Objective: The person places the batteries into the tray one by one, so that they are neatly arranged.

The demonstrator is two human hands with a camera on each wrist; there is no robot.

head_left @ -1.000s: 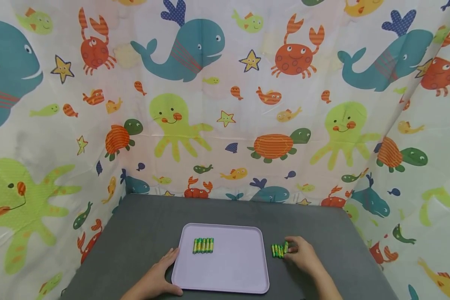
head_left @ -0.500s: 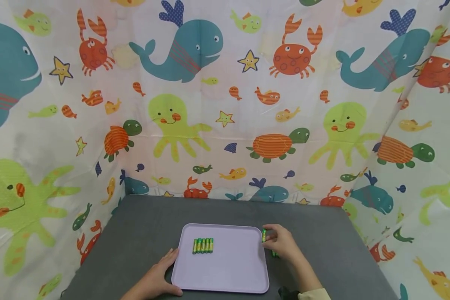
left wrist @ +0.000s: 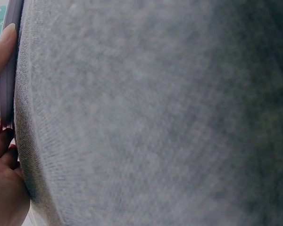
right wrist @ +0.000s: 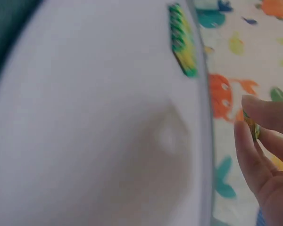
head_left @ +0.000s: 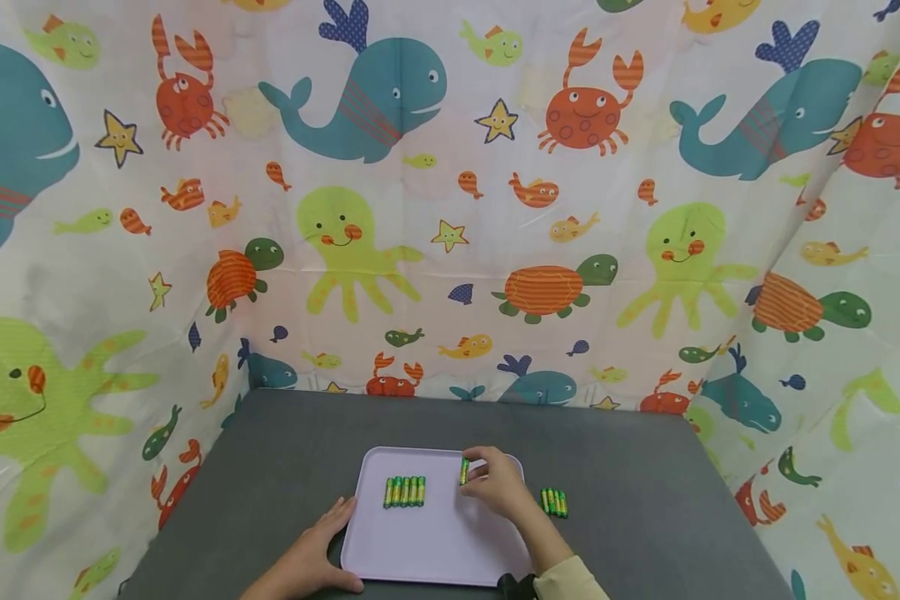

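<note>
A pale lilac tray (head_left: 450, 554) lies on the dark grey table (head_left: 292, 450). On its far left part a row of several green-and-yellow batteries (head_left: 405, 492) lies side by side; the same row (right wrist: 182, 40) shows blurred in the right wrist view. My right hand (head_left: 474, 473) hovers over the tray's far right part and pinches one battery (head_left: 463, 471) between thumb and fingers; that battery (right wrist: 251, 126) is mostly hidden by fingertips in the right wrist view. My left hand (head_left: 318, 554) rests against the tray's near left edge (left wrist: 8, 89), fingers relaxed.
A small group of batteries (head_left: 554, 502) lies on the table just right of the tray. A curtain (head_left: 450, 208) printed with sea animals closes in the table at the back and both sides.
My right hand has lifted one battery from the group on the table and carried it left, over the tray's rim to above the tray. The left hand has stayed put.
</note>
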